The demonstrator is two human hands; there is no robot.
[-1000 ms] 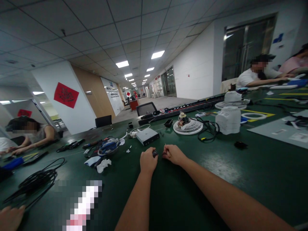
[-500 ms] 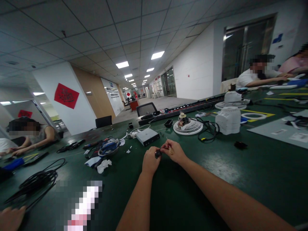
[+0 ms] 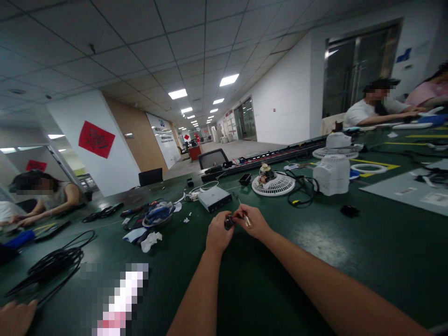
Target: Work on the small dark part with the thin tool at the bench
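My left hand (image 3: pixel 217 235) is closed around a small dark rounded part (image 3: pixel 228 222), mostly covered by the fingers. Close beside it, my right hand (image 3: pixel 259 223) holds a slim screwdriver with a clear amber handle (image 3: pixel 248 221) lying across the palm side; its thin shaft points up and away. The right fingertips also meet the dark part at its right side. Both hands are over the green table (image 3: pixel 252 289). Just beyond them sits a flat grey metal box (image 3: pixel 215 199), like a disc drive.
Beyond my right hand are a white fan grille with its motor (image 3: pixel 273 184), a small black tray (image 3: pixel 245 179) and a white housing (image 3: pixel 331 175). A bowl of blue cloth (image 3: pixel 158 213) and coiled black cable (image 3: pixel 58 261) lie left. Another person's hand (image 3: pixel 17 317) is at lower left.
The screwdriver has turned slightly in my right hand, its shaft tilting further left. The dark part has rotated a little in my left fingers. Both hands stay in nearly the same place.
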